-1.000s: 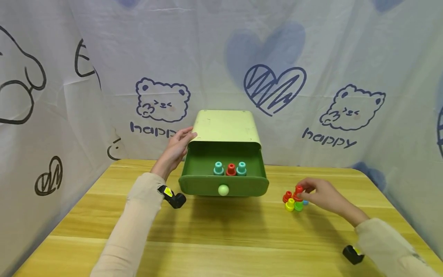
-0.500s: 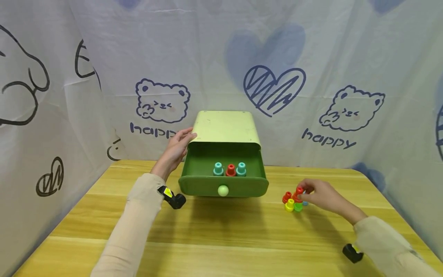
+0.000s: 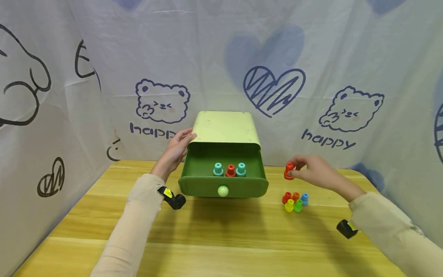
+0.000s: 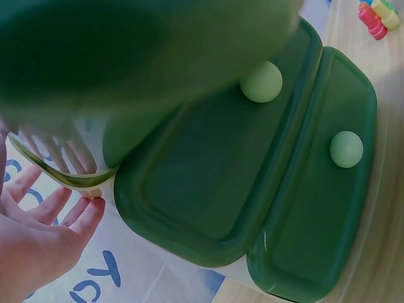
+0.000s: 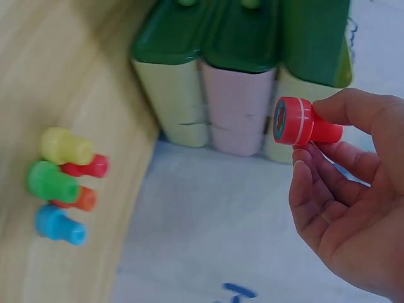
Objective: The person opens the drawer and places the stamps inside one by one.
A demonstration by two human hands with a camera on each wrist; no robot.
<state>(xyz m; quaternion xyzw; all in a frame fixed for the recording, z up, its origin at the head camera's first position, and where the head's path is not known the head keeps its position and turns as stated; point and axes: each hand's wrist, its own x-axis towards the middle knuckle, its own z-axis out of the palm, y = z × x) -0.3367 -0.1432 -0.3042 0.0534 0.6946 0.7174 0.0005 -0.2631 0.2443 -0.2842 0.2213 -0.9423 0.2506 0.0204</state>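
Observation:
My right hand (image 3: 313,171) pinches a red toy stamp (image 3: 288,171) between thumb and fingers, raised over the right side of the table. In the right wrist view, the stamp's round face (image 5: 280,120) carries a small picture. My left hand (image 3: 174,150) rests its fingertips against the left side of the pale green drawer cabinet (image 3: 226,127), fingers fairly straight. The cabinet's green top drawer (image 3: 223,187) is pulled out. Inside stand a teal stamp (image 3: 218,169), a red stamp (image 3: 230,171) and another teal stamp (image 3: 241,170).
Below my right hand, a cluster on the wooden table (image 3: 221,257) includes a yellow stamp (image 3: 289,206), a green stamp (image 3: 298,206) and a blue stamp (image 3: 304,199), plus red and orange ones. Two closed lower drawers with round knobs (image 4: 346,149) show in the left wrist view. A printed cloth hangs behind.
My right hand has lifted the red stamp up from the cluster, away from the table and slightly left. The left hand and drawer have stayed put.

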